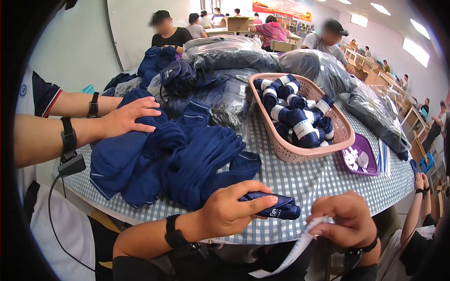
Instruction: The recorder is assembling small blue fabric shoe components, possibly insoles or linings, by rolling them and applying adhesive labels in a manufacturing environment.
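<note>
My left hand (227,208) grips a small tight roll of navy fabric (276,207) with white lettering on its side, thumb along the top. Just to its right, my right hand (347,220) pinches a long white paper strip (295,253) between thumb and fingers. The strip hangs down toward the lower left, apart from the roll. Beyond my left hand lies a loose heap of navy knit pieces (187,159) with thin pale trim. A co-worker's hands (133,117) rest on the heap's left side.
A pink basket (300,157) holds several navy rolls with white bands. Beside it, a purple tray (372,171) contains small white pieces. Plastic-wrapped bundles (229,51) line the far side of the checked tablecloth (276,175). Other people sit around and behind the table.
</note>
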`<action>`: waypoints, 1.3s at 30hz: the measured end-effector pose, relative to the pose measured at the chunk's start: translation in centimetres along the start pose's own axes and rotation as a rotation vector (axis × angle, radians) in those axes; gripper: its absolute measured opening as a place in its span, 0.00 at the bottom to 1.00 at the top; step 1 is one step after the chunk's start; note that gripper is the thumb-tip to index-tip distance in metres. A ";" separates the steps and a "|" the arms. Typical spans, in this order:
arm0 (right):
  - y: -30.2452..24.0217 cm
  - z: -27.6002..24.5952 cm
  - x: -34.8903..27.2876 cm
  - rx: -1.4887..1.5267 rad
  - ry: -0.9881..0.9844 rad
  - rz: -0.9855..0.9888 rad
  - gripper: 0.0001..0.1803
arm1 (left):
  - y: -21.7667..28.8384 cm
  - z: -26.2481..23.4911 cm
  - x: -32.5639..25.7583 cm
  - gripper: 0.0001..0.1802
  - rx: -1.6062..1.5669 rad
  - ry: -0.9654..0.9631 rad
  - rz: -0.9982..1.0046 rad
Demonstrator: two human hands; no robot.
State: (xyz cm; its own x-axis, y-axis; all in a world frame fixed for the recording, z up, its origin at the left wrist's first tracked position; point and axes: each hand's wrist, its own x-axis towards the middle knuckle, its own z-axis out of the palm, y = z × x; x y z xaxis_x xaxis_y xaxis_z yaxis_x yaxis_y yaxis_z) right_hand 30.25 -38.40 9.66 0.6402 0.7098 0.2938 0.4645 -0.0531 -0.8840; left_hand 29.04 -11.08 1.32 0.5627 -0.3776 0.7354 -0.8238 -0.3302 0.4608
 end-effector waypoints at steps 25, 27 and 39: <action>9.4 1.2 7.0 -0.770 0.106 -0.048 0.10 | -2.6 -1.5 -0.6 0.29 -0.090 -0.067 -0.301; 9.7 1.0 7.2 -0.500 0.149 -0.212 0.14 | -2.2 -1.1 -0.8 0.29 -0.117 -0.076 -0.319; 9.9 1.5 6.4 0.051 -0.142 -0.073 0.13 | -2.3 -0.2 -1.7 0.27 -0.077 -0.155 -0.251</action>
State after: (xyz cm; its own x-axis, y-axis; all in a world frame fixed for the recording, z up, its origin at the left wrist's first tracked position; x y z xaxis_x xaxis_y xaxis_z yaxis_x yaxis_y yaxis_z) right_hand 38.06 -33.35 2.24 0.5111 0.8030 0.3067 0.4727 0.0355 -0.8805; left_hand 29.99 -9.50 -0.85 0.7485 -0.4219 0.5117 -0.6569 -0.3658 0.6593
